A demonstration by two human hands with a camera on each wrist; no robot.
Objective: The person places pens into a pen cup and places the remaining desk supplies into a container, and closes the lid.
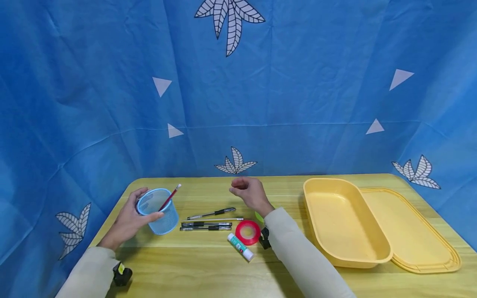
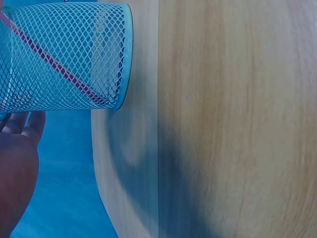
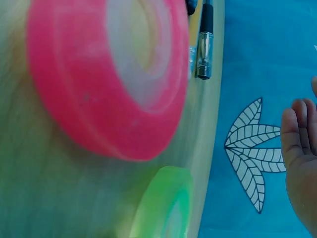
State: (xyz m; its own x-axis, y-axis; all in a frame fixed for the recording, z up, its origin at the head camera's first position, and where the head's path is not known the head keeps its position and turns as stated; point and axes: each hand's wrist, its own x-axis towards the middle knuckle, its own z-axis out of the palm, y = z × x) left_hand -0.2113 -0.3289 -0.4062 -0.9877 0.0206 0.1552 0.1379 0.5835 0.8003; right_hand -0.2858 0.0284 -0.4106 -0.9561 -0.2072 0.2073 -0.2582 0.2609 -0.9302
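My left hand [image 1: 128, 219] grips a light blue mesh pen cup [image 1: 167, 221] at the left of the table, thumb at its near rim and fingers round the far side. The cup leans a little, and its shadow falls on the wood in the left wrist view. Inside it a red pencil [image 1: 172, 195] slants, its white end above the rim. Over the middle of the table, my right hand [image 1: 254, 195] hovers with loosely bent fingers and nothing in them. Nearest below it lie a black-gripped pen [image 1: 212, 213] and a green tape roll [image 1: 258, 217], partly hidden by the sleeve.
A yellow pencil [image 1: 220, 219] and black pens [image 1: 208, 227] lie side by side mid-table. Nearer are a red tape roll [image 1: 239, 232] and a glue stick [image 1: 239, 246]. At right a yellow bin [image 1: 313, 223] overlaps its lid [image 1: 421, 231]. Blue cloth [image 1: 298, 103] hangs behind.
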